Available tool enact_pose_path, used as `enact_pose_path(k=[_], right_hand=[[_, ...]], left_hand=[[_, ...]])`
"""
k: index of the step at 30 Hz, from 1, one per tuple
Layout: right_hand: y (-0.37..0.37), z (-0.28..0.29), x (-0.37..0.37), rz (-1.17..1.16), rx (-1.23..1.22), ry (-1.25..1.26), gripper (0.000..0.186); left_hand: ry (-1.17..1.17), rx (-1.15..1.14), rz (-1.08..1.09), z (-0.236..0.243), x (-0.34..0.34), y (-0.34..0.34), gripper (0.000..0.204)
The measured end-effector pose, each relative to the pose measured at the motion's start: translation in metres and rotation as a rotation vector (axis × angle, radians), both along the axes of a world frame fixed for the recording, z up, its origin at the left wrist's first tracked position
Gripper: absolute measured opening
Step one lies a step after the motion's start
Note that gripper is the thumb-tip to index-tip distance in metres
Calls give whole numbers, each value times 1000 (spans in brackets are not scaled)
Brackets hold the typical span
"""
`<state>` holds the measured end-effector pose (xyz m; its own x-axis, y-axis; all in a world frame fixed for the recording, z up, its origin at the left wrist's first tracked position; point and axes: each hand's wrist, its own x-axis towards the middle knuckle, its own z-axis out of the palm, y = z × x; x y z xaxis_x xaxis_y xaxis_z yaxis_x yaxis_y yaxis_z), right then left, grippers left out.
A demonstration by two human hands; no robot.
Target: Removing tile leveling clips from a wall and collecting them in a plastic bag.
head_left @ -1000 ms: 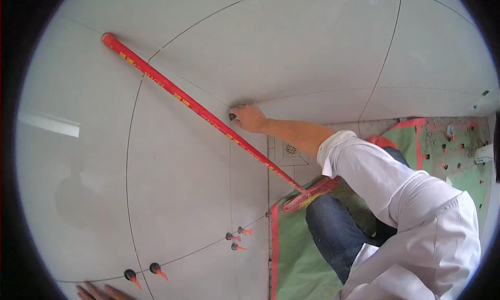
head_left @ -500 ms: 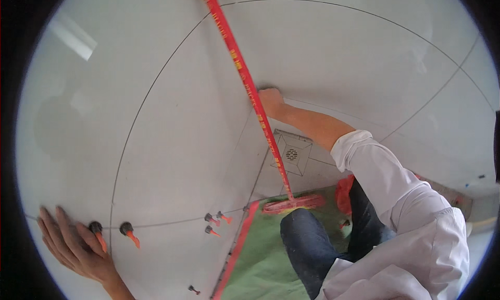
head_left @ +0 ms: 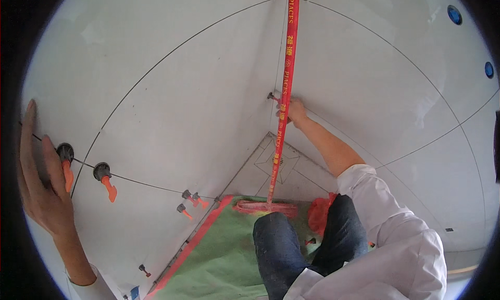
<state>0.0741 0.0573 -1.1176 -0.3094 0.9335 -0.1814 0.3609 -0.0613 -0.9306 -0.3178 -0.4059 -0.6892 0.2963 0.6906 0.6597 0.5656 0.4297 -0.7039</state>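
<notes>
My left hand (head_left: 46,190) rests with fingers stretched out against the pale wall tile (head_left: 146,112). Its thumb side is close beside a tile leveler (head_left: 65,153) with a black cap and orange handle. A second orange-handled leveler (head_left: 102,171) sits along the same joint. At the wall corner, my right hand (head_left: 297,111) is closed around the red handle of another tile leveler (head_left: 271,96), whose black cap shows near the corner joint. A long red pole (head_left: 289,55) crosses in front of that hand and partly hides its fingers.
The pole ends in a reddish broom head (head_left: 245,206) on a green mat (head_left: 219,263) with a red edge. Behind it lies a square floor drain (head_left: 264,159). Several levelers (head_left: 188,195) sit lower on the wall. A red bag (head_left: 319,216) lies by my knees. Blue discs (head_left: 454,14) are at upper right.
The view has shifted, and the pole now stands more upright in it. My right hand has turned at the corner, bringing a leveler into sight. My left hand stays on the tile, its fingers pointing more upward.
</notes>
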Motion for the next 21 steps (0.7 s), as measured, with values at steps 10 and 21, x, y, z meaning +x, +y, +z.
enact_pose_path(k=[10, 21], right_hand=[[13, -45, -5, -94, 280, 323, 30], [-29, -55, -33, -264, -70, 632, 24]], left_hand=[[-53, -4, -49, -6, 5, 11, 35], [89, -87, 27, 7, -7, -21, 36]])
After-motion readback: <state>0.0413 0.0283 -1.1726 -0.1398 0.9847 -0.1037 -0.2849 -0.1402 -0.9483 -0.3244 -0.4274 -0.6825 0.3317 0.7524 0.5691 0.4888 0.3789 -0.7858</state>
